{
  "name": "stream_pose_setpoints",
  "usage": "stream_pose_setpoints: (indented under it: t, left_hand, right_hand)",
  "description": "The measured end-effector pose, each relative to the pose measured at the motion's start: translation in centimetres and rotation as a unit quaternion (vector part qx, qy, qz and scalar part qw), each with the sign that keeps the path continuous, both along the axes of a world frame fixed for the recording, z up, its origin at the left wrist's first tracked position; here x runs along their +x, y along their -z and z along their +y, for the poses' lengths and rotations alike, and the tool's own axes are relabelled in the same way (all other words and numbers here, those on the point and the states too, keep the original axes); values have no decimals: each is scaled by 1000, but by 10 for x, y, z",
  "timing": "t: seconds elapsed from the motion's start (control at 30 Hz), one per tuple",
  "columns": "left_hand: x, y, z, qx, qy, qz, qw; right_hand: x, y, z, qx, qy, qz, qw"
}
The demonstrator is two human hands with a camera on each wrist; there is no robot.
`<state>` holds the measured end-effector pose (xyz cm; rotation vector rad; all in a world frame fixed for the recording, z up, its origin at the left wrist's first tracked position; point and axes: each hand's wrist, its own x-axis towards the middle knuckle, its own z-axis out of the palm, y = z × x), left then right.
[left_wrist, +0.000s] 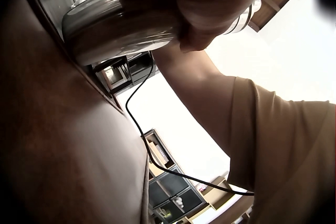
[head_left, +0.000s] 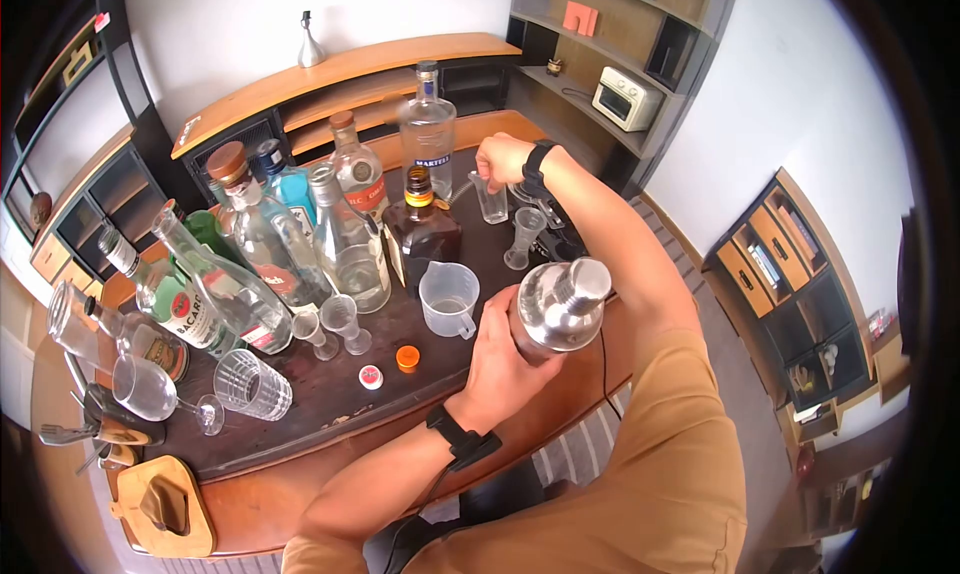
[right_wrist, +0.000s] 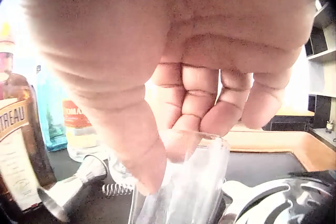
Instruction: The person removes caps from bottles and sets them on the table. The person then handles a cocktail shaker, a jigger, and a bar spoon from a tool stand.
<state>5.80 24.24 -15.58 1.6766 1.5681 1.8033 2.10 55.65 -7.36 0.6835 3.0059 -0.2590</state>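
Observation:
My left hand (head_left: 505, 364) grips a metal cocktail shaker (head_left: 565, 309) around its body, its capped top toward the head camera. In the left wrist view the shiny shaker (left_wrist: 121, 27) shows near the table edge, partly hidden by the hand. At the far side of the table, my right hand (head_left: 505, 162) pinches a small clear glass (head_left: 491, 202) at its rim. The right wrist view has the thumb on the near side of this glass (right_wrist: 189, 182) and fingertips at its far rim. A clear jigger-shaped glass (head_left: 523, 239) stands between the two hands.
A clear measuring jug (head_left: 449, 299) is beside the left hand. Several bottles, among them a dark brown one (head_left: 425, 229), crowd the table's left and back. A metal jigger (right_wrist: 73, 187) and a strainer (right_wrist: 286, 203) flank the held glass. An orange cap (head_left: 407, 358) lies in front.

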Motion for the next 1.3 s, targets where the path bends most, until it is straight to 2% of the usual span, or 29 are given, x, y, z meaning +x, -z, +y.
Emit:
stream_pose_setpoints:
  t: [0.13, 0.2, 0.33, 0.4, 0.6, 0.77, 0.93, 1.13, 1.3]
  left_hand:
    - [3, -5, -2, 13, -11, 19, 1000]
    - [5, -5, -3, -7, 3, -6, 1000]
    - [4, -5, -3, 0, -15, 38, 999]
    - [4, -4, -4, -14, -12, 35, 999]
    - [4, -4, -3, -25, -15, 44, 999]
    - [7, -6, -6, -40, -10, 13, 999]
    - [2, -1, -3, -32, -50, 59, 996]
    - [2, 0, -3, -37, -45, 72, 996]
    - [0, -3, -2, -58, -35, 64, 996]
  right_hand:
    - [25, 8, -12, -18, -30, 15, 999]
    - [31, 13, -16, -7, -45, 29, 999]
    - [36, 21, -19, 7, -37, 41, 998]
    - [39, 20, -22, 10, -69, 71, 995]
    - [38, 18, -23, -10, -80, 47, 996]
    - [41, 3, -31, -40, -70, 57, 995]
    - [46, -5, -28, -61, -49, 111, 991]
    - [41, -22, -17, -9, -68, 180, 981]
    - [37, -39, -6, 12, -59, 160, 985]
